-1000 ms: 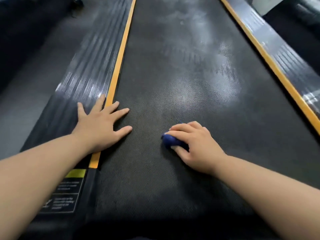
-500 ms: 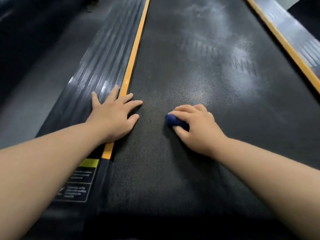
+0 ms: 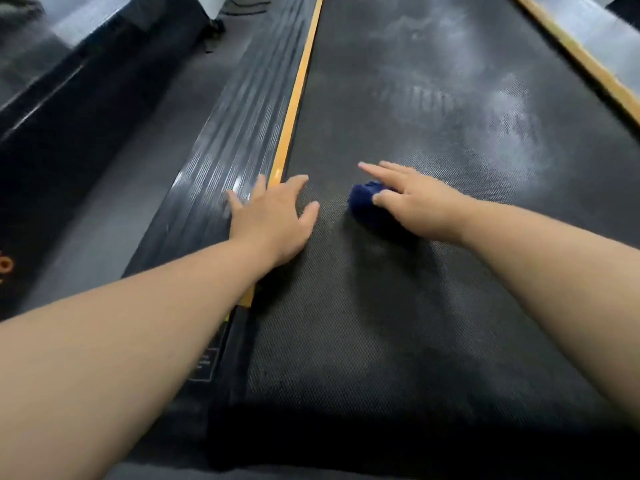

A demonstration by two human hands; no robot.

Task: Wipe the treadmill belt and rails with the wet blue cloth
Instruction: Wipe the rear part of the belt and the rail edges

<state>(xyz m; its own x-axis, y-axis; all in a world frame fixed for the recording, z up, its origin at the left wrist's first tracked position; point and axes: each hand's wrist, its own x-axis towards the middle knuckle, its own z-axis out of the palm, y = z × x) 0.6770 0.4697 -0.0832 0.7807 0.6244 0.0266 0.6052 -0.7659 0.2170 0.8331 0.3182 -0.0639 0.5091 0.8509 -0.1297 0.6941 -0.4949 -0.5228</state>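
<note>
Blue cloth farther up open belt

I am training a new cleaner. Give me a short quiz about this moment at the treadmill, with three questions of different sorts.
1. True or false: the left hand lies flat across the yellow strip and holds nothing.
2. Which hand holds the blue cloth? A. the left hand. B. the right hand. C. neither.
3. Fill in the missing word: the whitish patches lie on the ____, farther ahead than the cloth.

Key: 1. True. 2. B. 3. belt.
</note>
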